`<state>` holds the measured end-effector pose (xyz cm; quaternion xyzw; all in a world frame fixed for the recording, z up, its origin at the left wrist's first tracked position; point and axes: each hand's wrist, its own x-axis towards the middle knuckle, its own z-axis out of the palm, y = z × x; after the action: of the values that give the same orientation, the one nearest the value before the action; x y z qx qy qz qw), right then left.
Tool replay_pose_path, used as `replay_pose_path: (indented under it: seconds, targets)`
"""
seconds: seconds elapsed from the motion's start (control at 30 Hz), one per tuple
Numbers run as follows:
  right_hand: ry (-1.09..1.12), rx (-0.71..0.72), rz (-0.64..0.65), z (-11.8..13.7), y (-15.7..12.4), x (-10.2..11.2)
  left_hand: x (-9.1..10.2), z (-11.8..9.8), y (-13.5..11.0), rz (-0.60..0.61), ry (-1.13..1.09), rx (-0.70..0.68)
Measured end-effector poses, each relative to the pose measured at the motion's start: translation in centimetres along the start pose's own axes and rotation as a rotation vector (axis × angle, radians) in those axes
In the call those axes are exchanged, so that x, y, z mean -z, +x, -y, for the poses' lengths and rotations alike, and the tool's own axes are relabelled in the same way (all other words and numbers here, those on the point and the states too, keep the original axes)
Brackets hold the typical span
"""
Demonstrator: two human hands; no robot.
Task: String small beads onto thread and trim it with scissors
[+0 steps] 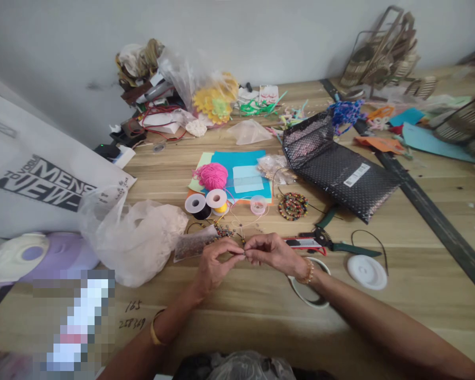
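My left hand (217, 262) and my right hand (272, 252) meet over the table, fingertips nearly touching. Both are closed in a pinch on a thin cord (243, 236), which carries a few small dark beads just beyond the fingers. What sits right between the fingertips is too small to make out. By my left hand lie a clear bag of beads (193, 244) and loose beads (224, 230). Behind them stand a black thread spool (198, 207) and a yellow one (217, 200). A small pink spool (258, 205) and a coiled string of colourful beads (293, 206) lie farther back.
Right of my hands lie a box cutter (304, 242), green-handled pliers (352, 248), a white round lid (367, 272) and a pale ring (301, 293) under my right wrist. Pink yarn (211, 176), blue sheets (237, 158) and a black bubble mailer (340, 163) are behind. A plastic bag (134, 237) stands left.
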<state>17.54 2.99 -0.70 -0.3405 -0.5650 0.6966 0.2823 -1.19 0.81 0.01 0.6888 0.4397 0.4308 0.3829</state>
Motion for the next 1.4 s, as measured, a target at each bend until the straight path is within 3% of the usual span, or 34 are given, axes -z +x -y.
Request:
replay_pose_path:
  seconds: [0.37,0.63,1.0,1.1,1.2,1.4]
  targets:
    - [0.037,-0.078,0.107,1.2,-0.1,0.4,-0.1,-0.1,-0.1,-0.009,0.154,-0.208]
    - [0.148,-0.085,0.140,0.4,0.1,0.6,0.0,0.1,-0.4,-0.001,0.313,-0.390]
    - [0.125,-0.075,0.132,0.4,-0.1,0.4,-0.2,-0.3,-0.2,0.004,0.352,-0.469]
    - [0.114,-0.064,0.151,0.4,-0.1,0.5,-0.1,-0.5,-0.1,0.010,0.259,-0.402]
    - [0.026,-0.010,0.125,0.5,-0.2,0.5,0.3,-0.9,0.0,0.019,0.109,-0.236]
    - [-0.557,0.329,-0.065,1.2,-0.3,0.8,1.3,-1.4,0.3,-0.005,-0.221,-0.012]
